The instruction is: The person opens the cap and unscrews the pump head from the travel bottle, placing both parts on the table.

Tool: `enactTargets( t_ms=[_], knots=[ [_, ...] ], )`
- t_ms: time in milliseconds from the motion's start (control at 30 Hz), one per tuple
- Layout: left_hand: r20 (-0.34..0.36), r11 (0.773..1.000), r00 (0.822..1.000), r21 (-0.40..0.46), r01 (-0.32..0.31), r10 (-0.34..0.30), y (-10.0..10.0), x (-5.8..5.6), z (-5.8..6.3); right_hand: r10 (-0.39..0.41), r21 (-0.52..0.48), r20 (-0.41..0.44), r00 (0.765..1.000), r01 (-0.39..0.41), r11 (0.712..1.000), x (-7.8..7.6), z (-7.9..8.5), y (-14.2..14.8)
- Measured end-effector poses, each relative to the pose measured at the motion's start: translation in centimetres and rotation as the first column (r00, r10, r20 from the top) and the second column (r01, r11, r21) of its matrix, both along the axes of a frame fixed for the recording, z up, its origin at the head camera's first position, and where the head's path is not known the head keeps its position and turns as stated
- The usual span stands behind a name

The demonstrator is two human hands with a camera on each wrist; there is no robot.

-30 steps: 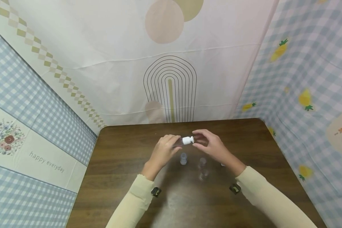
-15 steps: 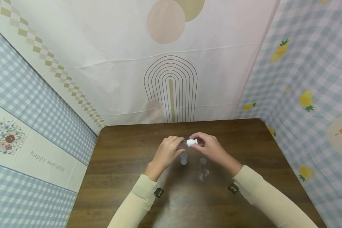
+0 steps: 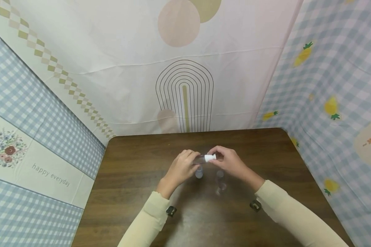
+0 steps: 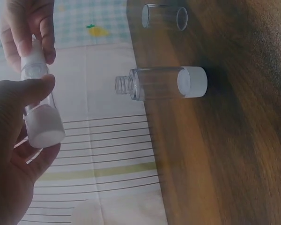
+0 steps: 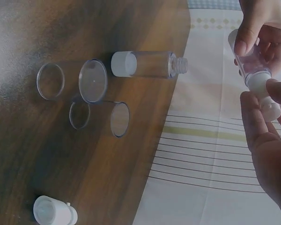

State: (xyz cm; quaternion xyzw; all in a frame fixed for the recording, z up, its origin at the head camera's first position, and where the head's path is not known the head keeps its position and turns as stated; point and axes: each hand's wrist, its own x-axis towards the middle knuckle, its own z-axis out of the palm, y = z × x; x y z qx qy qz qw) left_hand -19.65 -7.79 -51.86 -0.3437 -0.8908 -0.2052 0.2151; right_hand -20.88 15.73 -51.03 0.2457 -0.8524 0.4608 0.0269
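My left hand (image 3: 180, 167) grips a small clear bottle (image 5: 253, 62) with a white base, held tilted above the table. On its neck sits a white pump head (image 5: 258, 85), which my right hand (image 3: 232, 164) pinches between thumb and fingers. Under the hands a second clear bottle (image 4: 157, 83) stands upright with its threaded neck bare and a white base. Beside it are two clear, cup-shaped covers, a wider cover (image 5: 92, 82) and a narrower cover (image 5: 119, 119). Another white pump head (image 5: 51, 211) lies on the table, hidden by my right arm in the head view.
All of this is on a brown wooden table (image 3: 136, 206) with rounded far corners. A pale printed cloth (image 3: 126, 92) hangs behind the far edge. Blue checked cloths hang on the left (image 3: 49, 92) and right (image 3: 312, 89).
My right thumb and fingers, spread apart around the pump head a second ago, have closed in on it. Both hands have lowered slightly, and the bottle has shifted a little right.
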Motion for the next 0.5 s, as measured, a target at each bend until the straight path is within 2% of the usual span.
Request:
enactTargets(
  t_ms=[167,300,500],
  knots=[
    [0.040,0.999,0.999,0.041,0.024,-0.026,-0.08,0.14,-0.07,0.005,-0.032,0.003,1.000,-0.005,0.999,0.21,-0.15,0.00],
    [0.087,0.996,0.995,0.082,0.040,-0.048,-0.12,0.24,0.06,0.024,-0.049,-0.051,0.998,-0.026,0.998,0.37,0.09,-0.04],
    [0.108,0.996,0.993,0.084,0.034,-0.043,-0.10,0.16,0.08,0.066,0.026,-0.121,0.991,-0.063,0.998,0.33,0.58,-0.05]
  ],
)
